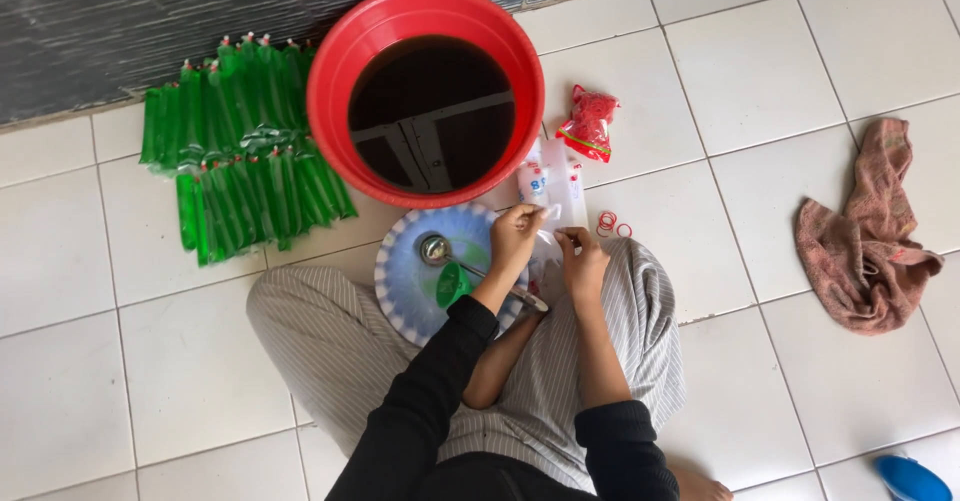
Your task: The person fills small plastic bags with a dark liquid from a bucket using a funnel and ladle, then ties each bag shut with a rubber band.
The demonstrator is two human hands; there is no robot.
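White tiled floor (pixel 760 81) by a grey wall; red bucket (pixel 345 71) holds dark liquid; left hand (pixel 514 239) and right hand (pixel 582 264) each pinch a small clear bag (pixel 553 223)

The white tiled floor (pixel 760 81) carries all items. A red bucket (pixel 330 81) of dark liquid stands near the wall. Rows of filled green tube bags (pixel 240 151) lie to one side of it. A red packet (pixel 590 121), loose red rubber bands (pixel 612 224), a crumpled pink cloth (pixel 870 241) and a patterned blue plate (pixel 405 276) also rest on the tiles.
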